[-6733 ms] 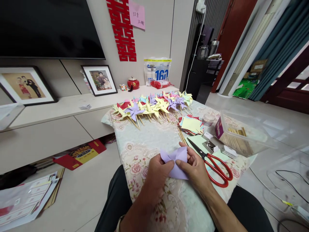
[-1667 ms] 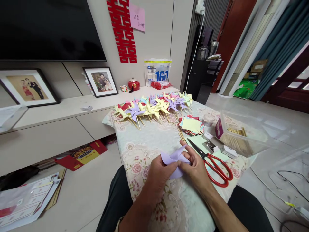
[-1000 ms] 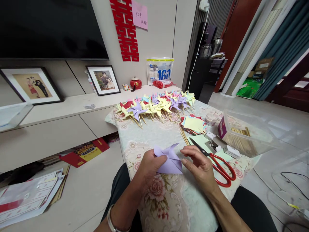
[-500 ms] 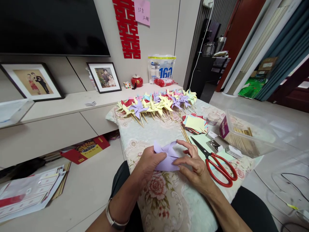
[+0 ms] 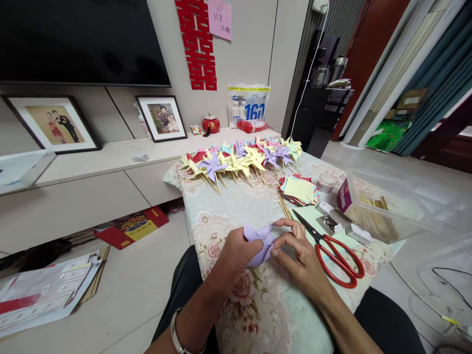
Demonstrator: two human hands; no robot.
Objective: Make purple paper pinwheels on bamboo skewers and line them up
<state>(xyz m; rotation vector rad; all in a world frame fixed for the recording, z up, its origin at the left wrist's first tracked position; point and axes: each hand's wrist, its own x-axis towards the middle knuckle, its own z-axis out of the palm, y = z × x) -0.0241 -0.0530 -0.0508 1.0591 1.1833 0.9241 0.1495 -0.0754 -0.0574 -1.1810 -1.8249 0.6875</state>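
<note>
A purple paper pinwheel point(image 5: 262, 235), its blades folded toward the middle, is held between both hands over the near part of the table. My left hand point(image 5: 239, 254) grips its left side, with the thumb pressed on the centre. My right hand point(image 5: 295, 248) pinches a blade at the right edge between thumb and fingers. Just right of that hand lie scissors with red handles point(image 5: 337, 258). Beyond, a stack of coloured paper squares point(image 5: 299, 190) rests beside some thin wooden sticks point(image 5: 284, 205). Finished pinwheels on sticks point(image 5: 236, 162) cover the far end of the table.
A clear plastic bin point(image 5: 391, 206) with wooden sticks stands at the right edge of the flowered tablecloth point(image 5: 210, 231). Small open boxes point(image 5: 328, 223) and a round clear container point(image 5: 326, 182) sit near it. Behind is a ledge with framed photos point(image 5: 162, 118).
My left thumb and fingers have folded the pinwheel's lower part further inward, and the paper looks narrower. Both hands have shifted slightly right in the view.
</note>
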